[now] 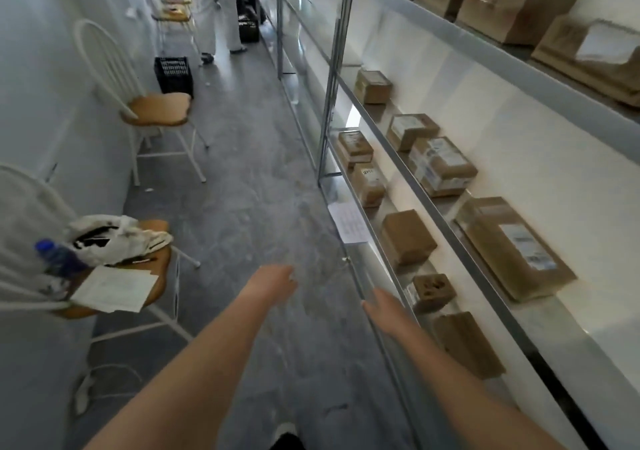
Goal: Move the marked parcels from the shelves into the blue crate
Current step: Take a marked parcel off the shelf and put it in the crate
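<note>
Fingers of both hands were loose and carried nothing: the left hand [273, 281] hung over the grey stone floor [242, 179], its fingers lightly curled, and the right hand [386, 313] reached forward with straight fingers just beside the front rail of the long metal shelving rack [360, 159], not touching any parcel as far as I could see.

Brown cardboard parcels [441, 165] lay in rows on the rack's tiers, several bearing white labels; the view was too blurred for me to tell which were the marked ones. A white sheet of paper [348, 223] hung from the rack's lower rail. I saw no blue crate; two dark slatted plastic crates [175, 74] stood on the floor further along the aisle from the rack, near another person's legs [216, 10]. Opposite the rack, white metal chairs with tan seats [156, 108] lined the wall.

By my reckoning the work was between parcels, with many left on the rack; how many had gone, I could not judge.
</note>
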Tool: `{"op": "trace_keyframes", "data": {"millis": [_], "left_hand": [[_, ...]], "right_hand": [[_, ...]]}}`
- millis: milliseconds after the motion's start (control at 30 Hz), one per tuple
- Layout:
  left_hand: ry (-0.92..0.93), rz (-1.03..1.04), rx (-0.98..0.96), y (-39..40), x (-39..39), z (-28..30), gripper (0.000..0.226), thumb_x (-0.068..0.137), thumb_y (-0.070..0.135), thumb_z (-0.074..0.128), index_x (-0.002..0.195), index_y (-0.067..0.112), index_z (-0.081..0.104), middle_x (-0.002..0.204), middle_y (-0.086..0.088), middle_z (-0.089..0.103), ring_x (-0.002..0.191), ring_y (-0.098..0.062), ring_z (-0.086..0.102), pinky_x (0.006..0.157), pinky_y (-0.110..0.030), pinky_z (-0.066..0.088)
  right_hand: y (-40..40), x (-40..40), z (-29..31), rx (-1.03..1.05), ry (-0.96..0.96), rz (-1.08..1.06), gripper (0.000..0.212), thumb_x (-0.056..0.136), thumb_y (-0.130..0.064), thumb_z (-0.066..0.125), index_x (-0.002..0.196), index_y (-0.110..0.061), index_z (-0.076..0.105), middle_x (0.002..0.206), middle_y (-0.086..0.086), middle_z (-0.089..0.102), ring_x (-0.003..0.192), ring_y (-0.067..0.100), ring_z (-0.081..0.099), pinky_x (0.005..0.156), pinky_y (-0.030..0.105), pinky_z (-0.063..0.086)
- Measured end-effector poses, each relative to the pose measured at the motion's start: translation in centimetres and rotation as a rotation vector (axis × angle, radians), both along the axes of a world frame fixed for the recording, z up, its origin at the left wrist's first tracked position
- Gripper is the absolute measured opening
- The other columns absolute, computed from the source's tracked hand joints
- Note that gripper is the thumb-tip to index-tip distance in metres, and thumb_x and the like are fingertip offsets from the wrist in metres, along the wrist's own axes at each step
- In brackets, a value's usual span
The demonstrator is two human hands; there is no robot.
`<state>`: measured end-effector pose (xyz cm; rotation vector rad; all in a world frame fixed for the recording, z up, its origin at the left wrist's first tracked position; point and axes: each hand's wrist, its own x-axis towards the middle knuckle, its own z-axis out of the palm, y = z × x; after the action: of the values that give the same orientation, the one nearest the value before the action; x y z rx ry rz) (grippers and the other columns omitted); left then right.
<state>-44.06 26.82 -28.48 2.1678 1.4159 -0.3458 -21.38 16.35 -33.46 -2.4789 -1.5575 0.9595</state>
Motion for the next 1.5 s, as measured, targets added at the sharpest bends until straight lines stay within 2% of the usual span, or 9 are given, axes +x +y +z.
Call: {"op": "trace_keyframes", "data": {"millis": [200, 333, 500, 633, 767, 967, 1267, 1367, 1500], "left_hand": [[-0.001, 0.033, -0.032, 10.0, -0.2, -0.2, 0.043, 0.1, 0.029, 0.039, 0.135, 0.006, 0.049, 0.141, -0.014, 0.05, 0.128, -0.03, 0.048, 0.104, -0.034, 0.037], [-0.003, 0.003, -0.028, 16.2, 1.9, -0.8, 0.042, 0.1, 0.026, 0.038, 0.135, 0.006, 0.049, 0.14, -0.016, 0.05, 0.127, -0.031, 0.048, 0.105, -0.034, 0.035], [-0.021, -0.014, -0.047, 25.2, 5.7, -2.1, 0.043, 0.1, 0.028, 0.039, 0.137, 0.008, 0.048, 0.139, -0.015, 0.051, 0.128, -0.031, 0.047, 0.109, -0.036, 0.034], [-0.015, 0.0, -0.069, 32.4, 8.0, -2.8, 0.04, 0.099, 0.027, 0.04, 0.129, 0.004, 0.052, 0.136, -0.016, 0.053, 0.124, -0.03, 0.05, 0.104, -0.036, 0.039], [0.022, -0.02, -0.077, 39.4, 8.4, -3.2, 0.042, 0.1, 0.027, 0.039, 0.136, 0.008, 0.049, 0.139, -0.014, 0.052, 0.127, -0.03, 0.048, 0.105, -0.034, 0.035], [0.056, 0.025, -0.084, 52.0, 7.5, -4.6, 0.042, 0.1, 0.028, 0.039, 0.135, 0.009, 0.049, 0.139, -0.013, 0.052, 0.127, -0.029, 0.048, 0.106, -0.033, 0.035], [0.055, -0.089, -0.094, 71.1, 9.1, -4.2, 0.043, 0.101, 0.031, 0.039, 0.137, 0.01, 0.046, 0.142, -0.012, 0.048, 0.129, -0.028, 0.047, 0.104, -0.034, 0.038], [0.037, -0.149, -0.128, 75.5, 11.6, -4.1, 0.042, 0.101, 0.029, 0.039, 0.135, 0.006, 0.048, 0.139, -0.015, 0.05, 0.124, -0.03, 0.05, 0.101, -0.035, 0.04], [0.033, -0.279, -0.127, 80.5, 17.4, -4.9, 0.044, 0.101, 0.03, 0.038, 0.138, 0.008, 0.046, 0.143, -0.014, 0.046, 0.13, -0.03, 0.045, 0.106, -0.036, 0.037]], "right_hand": [[9.3, 1.1, -1.1, -0.058, -0.014, -0.028, 0.047, 0.099, -0.036, 0.048, 0.132, -0.003, 0.049, 0.139, 0.018, 0.05, 0.128, 0.03, 0.048, 0.103, 0.033, 0.041], [15.6, 1.7, -1.5, -0.061, 0.011, -0.026, 0.051, 0.099, -0.036, 0.048, 0.139, -0.005, 0.044, 0.141, 0.018, 0.048, 0.129, 0.032, 0.048, 0.105, 0.038, 0.041], [25.3, 3.9, -2.8, -0.04, 0.086, -0.032, 0.048, 0.1, -0.03, 0.049, 0.14, -0.005, 0.043, 0.148, 0.014, 0.042, 0.136, 0.027, 0.041, 0.108, 0.031, 0.034], [34.1, 6.4, -3.4, -0.047, 0.135, -0.071, 0.046, 0.1, -0.033, 0.047, 0.138, -0.006, 0.046, 0.144, 0.013, 0.045, 0.132, 0.027, 0.045, 0.105, 0.032, 0.038], [42.7, 7.5, -3.1, -0.071, 0.123, -0.075, 0.05, 0.101, -0.034, 0.046, 0.142, -0.006, 0.041, 0.147, 0.013, 0.043, 0.134, 0.028, 0.043, 0.106, 0.033, 0.036], [54.7, 6.9, -3.6, -0.105, 0.12, -0.04, 0.043, 0.1, -0.035, 0.047, 0.132, -0.007, 0.05, 0.138, 0.011, 0.053, 0.125, 0.027, 0.051, 0.101, 0.033, 0.043], [67.5, 7.5, -4.2, -0.076, 0.151, -0.274, 0.05, 0.102, -0.033, 0.045, 0.144, -0.006, 0.04, 0.148, 0.012, 0.045, 0.136, 0.028, 0.043, 0.108, 0.031, 0.034], [70.4, 8.3, -5.0, -0.081, 0.188, -0.357, 0.05, 0.101, -0.033, 0.046, 0.143, -0.006, 0.041, 0.148, 0.011, 0.044, 0.136, 0.027, 0.042, 0.107, 0.031, 0.034], [74.8, 10.6, -6.5, -0.082, 0.222, -0.43, 0.053, 0.1, -0.035, 0.047, 0.145, -0.007, 0.039, 0.15, 0.01, 0.041, 0.136, 0.026, 0.041, 0.108, 0.032, 0.034]]}}
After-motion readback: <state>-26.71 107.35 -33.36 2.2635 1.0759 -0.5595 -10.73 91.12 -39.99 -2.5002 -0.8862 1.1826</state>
